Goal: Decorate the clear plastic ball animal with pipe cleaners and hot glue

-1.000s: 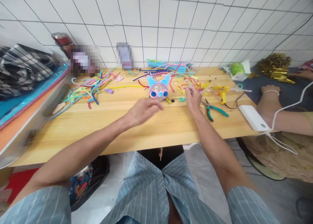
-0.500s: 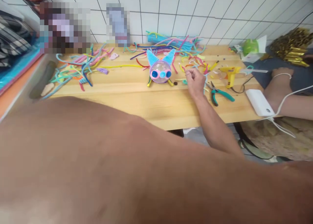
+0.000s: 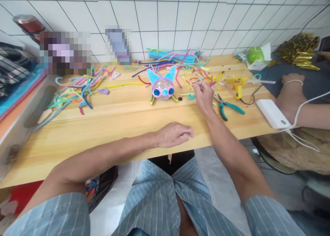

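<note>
1. Standing on the wooden table (image 3: pixel 116 117): the blue-eared figure (image 3: pixel 163 88).
2. Nearer the person than the figure: left hand (image 3: pixel 174 134), fingers folded in.
3. Right of the figure: right hand (image 3: pixel 204 95), fingertips together; whether they pinch anything, I cannot tell.
4. Farther right: pliers (image 3: pixel 234 107).

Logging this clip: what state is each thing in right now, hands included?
Left hand: loosely curled, nothing visible in it
Right hand: fingers bent together; whether they hold anything is unclear
Eared figure: upright, ears raised
Pipe cleaners: loose, tangled
Pliers: handles spread
Glue gun: lying down
Power bank: cable plugged in
</note>
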A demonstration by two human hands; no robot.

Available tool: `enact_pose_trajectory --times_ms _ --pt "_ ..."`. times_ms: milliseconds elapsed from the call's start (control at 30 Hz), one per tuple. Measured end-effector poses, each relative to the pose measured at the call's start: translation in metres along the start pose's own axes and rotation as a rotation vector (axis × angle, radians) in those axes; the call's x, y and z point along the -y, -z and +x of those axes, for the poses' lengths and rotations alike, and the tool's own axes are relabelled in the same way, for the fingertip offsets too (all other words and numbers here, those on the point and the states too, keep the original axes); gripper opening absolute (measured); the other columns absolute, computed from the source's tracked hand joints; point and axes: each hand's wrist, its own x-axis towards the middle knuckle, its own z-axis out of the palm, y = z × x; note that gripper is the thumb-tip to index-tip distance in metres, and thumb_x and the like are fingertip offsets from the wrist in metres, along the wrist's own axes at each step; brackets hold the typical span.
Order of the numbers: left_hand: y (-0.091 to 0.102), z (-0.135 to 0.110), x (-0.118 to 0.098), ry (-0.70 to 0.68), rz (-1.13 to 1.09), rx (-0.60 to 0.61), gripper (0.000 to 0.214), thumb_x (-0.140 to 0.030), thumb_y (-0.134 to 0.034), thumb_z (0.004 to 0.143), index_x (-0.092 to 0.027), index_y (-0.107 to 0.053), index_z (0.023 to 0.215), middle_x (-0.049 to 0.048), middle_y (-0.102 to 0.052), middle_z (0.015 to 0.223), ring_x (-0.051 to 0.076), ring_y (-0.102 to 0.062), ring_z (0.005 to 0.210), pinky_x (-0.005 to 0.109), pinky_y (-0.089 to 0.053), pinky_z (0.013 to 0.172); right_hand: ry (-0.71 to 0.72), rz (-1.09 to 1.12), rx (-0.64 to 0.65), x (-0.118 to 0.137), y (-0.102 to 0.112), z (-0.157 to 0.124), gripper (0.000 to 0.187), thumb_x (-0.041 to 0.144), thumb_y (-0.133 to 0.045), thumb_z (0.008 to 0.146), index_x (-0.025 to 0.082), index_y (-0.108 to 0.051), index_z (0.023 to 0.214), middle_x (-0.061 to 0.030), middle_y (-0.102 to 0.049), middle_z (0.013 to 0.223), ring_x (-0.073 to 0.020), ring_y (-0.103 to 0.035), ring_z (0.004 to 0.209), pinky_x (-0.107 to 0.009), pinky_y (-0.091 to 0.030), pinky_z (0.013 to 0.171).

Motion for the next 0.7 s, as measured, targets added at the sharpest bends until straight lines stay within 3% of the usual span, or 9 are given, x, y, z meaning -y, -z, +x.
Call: enact_pose_trajectory --times_ms 100,233,367,467,567,700 --pt "-0.007 -0.004 0.033 0.033 -0.022 -0.062 0.031 -0.013 -0.055 0.101 -0.017 -0.084 0.11 0.002 -0.082 0.09 0.016 -0.074 0.08 0.027 -0.059 0.084 -0.076 0.079 0.018 0.003 0.01 0.017 0.023 0.046 -0.067 0.1 0.025 -0.072 0.09 0.0044 -0.059 0.07 -0.0171 -0.059 0.068 -0.03 -0.051 0.069" --pt "-0.013 -0.008 0.043 0.028 -0.097 -0.087 0.034 -0.013 -0.054 0.103 -0.017 -0.086 0.115 0.0018 -0.085 0.092 0.017 -0.077 0.082 0.026 -0.061 0.086 -0.068 -0.06 0.097 0.015 0.008 0.053 0.019 0.042 -0.071 0.098 0.024 -0.077 0.095 -0.0009 -0.076 0.083 -0.0211 -0.073 0.081 -0.033 -0.06 0.078" --pt "-0.017 -0.005 0.043 -0.006 -0.052 -0.052 0.032 -0.014 -0.057 0.106 -0.018 -0.086 0.119 0.0052 -0.089 0.103 0.02 -0.084 0.093 0.029 -0.064 0.094 0.011 -0.567 0.307 0.032 -0.027 0.08 0.021 0.032 -0.068 0.101 0.022 -0.087 0.105 -0.0104 -0.089 0.113 -0.0316 -0.082 0.115 -0.042 -0.063 0.103" --pt "-0.02 -0.002 0.046 -0.038 -0.003 -0.026 0.03 -0.015 -0.058 0.109 -0.017 -0.085 0.123 0.0087 -0.092 0.117 0.023 -0.087 0.108 0.03 -0.064 0.104 -0.021 -0.829 0.441 0.037 -0.061 0.086 0.028 0.031 -0.065 0.106 0.021 -0.089 0.116 -0.0167 -0.089 0.13 -0.0367 -0.081 0.13 -0.044 -0.062 0.11" --pt "-0.023 0.001 0.049 -0.051 0.022 0.0 0.03 -0.017 -0.058 0.111 -0.016 -0.084 0.126 0.0102 -0.092 0.124 0.024 -0.088 0.114 0.032 -0.064 0.108 -0.033 -0.883 0.468 0.032 -0.084 0.091 0.034 0.029 -0.063 0.107 0.016 -0.087 0.127 -0.0262 -0.086 0.136 -0.0421 -0.08 0.135 -0.049 -0.061 0.113" --pt "-0.023 0.003 0.046 -0.05 0.042 0.014 0.03 -0.017 -0.057 0.112 -0.018 -0.083 0.127 0.0095 -0.092 0.127 0.025 -0.088 0.115 0.033 -0.064 0.109 0.033 -0.853 0.506 0.02 -0.087 0.108 0.038 0.029 -0.059 0.108 0.009 -0.084 0.128 -0.035 -0.083 0.136 -0.0462 -0.079 0.135 -0.059 -0.061 0.113"
